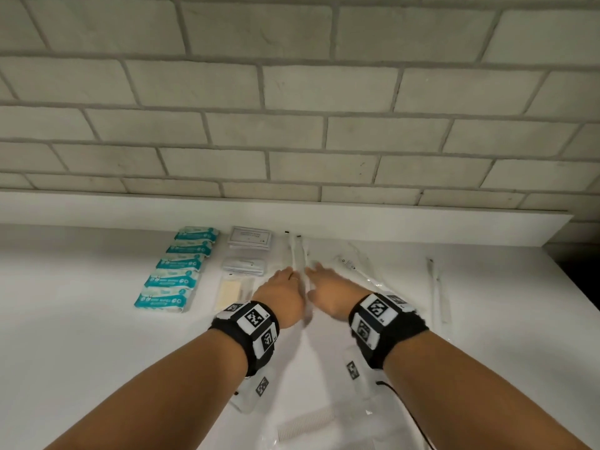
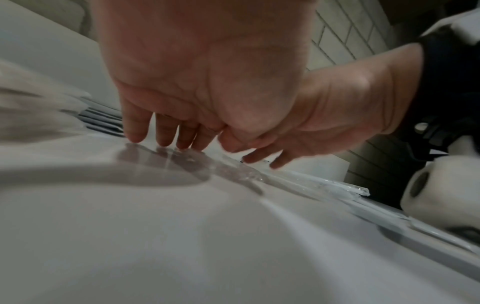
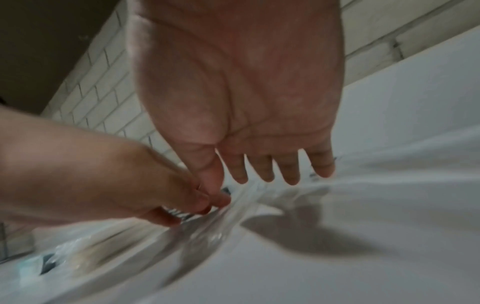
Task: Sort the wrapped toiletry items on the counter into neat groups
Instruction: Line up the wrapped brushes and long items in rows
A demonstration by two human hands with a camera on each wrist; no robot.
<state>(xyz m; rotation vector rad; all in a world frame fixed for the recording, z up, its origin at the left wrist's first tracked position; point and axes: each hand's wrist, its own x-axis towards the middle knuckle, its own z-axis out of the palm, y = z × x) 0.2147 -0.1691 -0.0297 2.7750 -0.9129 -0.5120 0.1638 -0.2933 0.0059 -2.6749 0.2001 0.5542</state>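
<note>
On the white counter [image 1: 81, 319], my left hand [image 1: 285, 280] and right hand [image 1: 321, 277] lie palm down side by side, fingers stretched forward. Between them runs a long clear-wrapped toothbrush [image 1: 298, 254], and both hands press against its sides. In the left wrist view, my left fingertips [image 2: 135, 133] touch the counter beside the clear wrapper [image 2: 241, 172]. The right wrist view shows my right fingers [image 3: 262, 170] straight above the crinkled wrapper [image 3: 207, 230], thumb against the left hand [image 3: 145, 185]. Neither hand is curled around anything.
Several teal-and-white packs [image 1: 177, 271] form a column at the left. Beside them lie white sachets [image 1: 250, 238] and a yellow wrapped bar [image 1: 232, 292]. More clear-wrapped long items [image 1: 350, 264] lie right of my hands, one [image 1: 436, 287] far right. A wrapped comb [image 1: 305, 423] is near me.
</note>
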